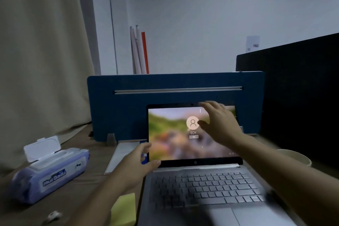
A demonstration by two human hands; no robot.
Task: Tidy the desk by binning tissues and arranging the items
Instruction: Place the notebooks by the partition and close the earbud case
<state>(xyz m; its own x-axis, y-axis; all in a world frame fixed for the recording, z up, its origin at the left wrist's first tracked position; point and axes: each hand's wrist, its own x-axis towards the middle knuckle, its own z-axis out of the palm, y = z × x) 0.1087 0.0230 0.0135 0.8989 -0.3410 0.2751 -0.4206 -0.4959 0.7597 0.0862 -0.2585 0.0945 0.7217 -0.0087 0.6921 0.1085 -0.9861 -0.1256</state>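
Observation:
An open grey laptop sits in the middle of the wooden desk, its screen lit with a login page. My left hand grips the lower left edge of the screen, thumb in front and fingers curled behind. In front of the screen's upper right part my right hand hovers with fingers spread, blurred, holding nothing. At the left lies a blue wet-wipes pack with its white flap up. No loose tissue is in view.
A yellow sticky-note pad lies left of the keyboard, and a small white object near the front edge. A flat white item rests against the blue divider panel. A pale cup and a black monitor stand right.

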